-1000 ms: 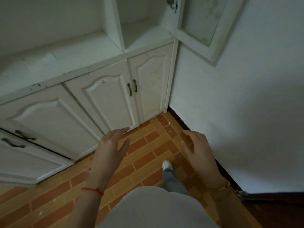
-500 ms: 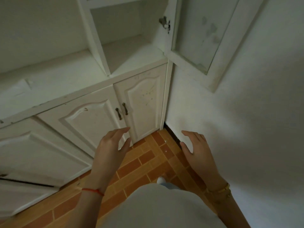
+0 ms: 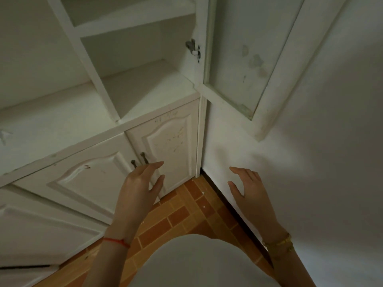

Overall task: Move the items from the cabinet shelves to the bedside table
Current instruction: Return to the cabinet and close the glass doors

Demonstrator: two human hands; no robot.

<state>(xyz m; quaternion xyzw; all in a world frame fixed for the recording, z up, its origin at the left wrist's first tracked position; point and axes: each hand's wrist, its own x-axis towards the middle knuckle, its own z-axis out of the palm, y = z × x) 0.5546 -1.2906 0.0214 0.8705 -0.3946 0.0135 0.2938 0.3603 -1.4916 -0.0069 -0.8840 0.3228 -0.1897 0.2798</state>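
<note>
Both empty, fingers spread, the left hand [image 3: 139,187] and right hand [image 3: 251,192] hover below a white cabinet [image 3: 145,88], its glass door [image 3: 238,59] ajar at 1 o'clock.

No readable text anywhere in view.
The faint scrawl at the top of the right lower cabinet door [image 3: 165,139], at about 12 o'clock from the hands, is too blurred to make out as letters or numbers.
</note>
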